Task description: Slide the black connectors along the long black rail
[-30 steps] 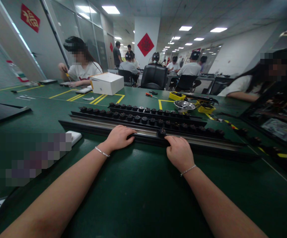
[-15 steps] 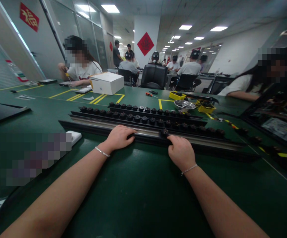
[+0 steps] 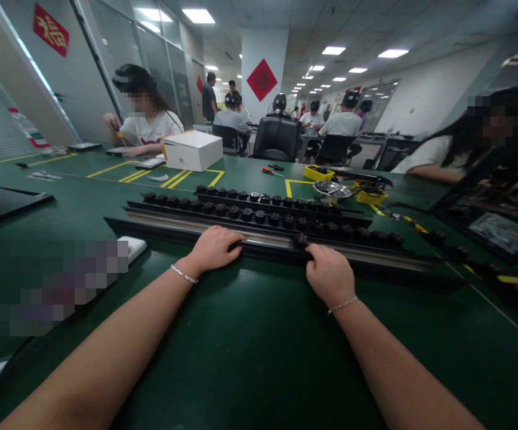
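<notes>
On the green table, the nearest black track rail lies crosswise; the left hand, half-curled (and unmoved), holds its near edge. The right hand, mostly closed, has shifted right with the black socket module along the rail, so the module seems free to slide; whether it pinches or merely touches, I can't tell.

L hand hides part of near rail; can't tell if R hand pinches blk module. Wht strip mostly pixelated; forearms cut off @ btm.
</notes>
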`<state>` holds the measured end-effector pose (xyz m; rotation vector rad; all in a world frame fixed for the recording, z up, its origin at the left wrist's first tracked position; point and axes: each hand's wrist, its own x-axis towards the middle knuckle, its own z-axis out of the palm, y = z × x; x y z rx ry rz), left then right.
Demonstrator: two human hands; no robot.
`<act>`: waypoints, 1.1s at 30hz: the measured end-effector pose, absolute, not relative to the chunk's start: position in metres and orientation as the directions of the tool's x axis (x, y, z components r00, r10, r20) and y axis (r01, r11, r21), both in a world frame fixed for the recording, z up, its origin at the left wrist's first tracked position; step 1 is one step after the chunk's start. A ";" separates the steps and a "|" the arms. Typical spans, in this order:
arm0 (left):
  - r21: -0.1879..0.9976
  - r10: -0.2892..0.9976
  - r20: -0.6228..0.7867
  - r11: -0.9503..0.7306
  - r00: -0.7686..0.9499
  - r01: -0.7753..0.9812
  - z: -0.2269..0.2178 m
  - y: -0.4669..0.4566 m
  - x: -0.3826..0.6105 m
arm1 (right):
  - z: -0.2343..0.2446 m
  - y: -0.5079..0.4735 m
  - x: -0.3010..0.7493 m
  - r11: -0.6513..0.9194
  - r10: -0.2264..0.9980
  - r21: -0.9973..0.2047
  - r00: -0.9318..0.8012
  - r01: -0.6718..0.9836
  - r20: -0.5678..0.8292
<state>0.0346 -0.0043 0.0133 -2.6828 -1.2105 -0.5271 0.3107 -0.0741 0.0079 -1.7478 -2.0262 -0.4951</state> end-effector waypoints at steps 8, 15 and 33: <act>0.004 0.698 0.378 -0.659 0.609 0.752 0.013 -0.004 0.034 | 0.007 -0.073 0.312 0.153 0.835 -0.018 -0.120 0.988 0.538; -0.002 0.698 0.377 -0.657 0.609 0.754 0.012 -0.003 0.034 | 0.008 -0.073 0.313 0.132 0.837 -0.016 -0.103 0.991 0.537; -0.020 0.689 0.387 -0.659 0.613 0.752 0.012 -0.004 0.034 | 0.010 -0.075 0.316 0.081 0.844 -0.035 -0.050 0.996 0.534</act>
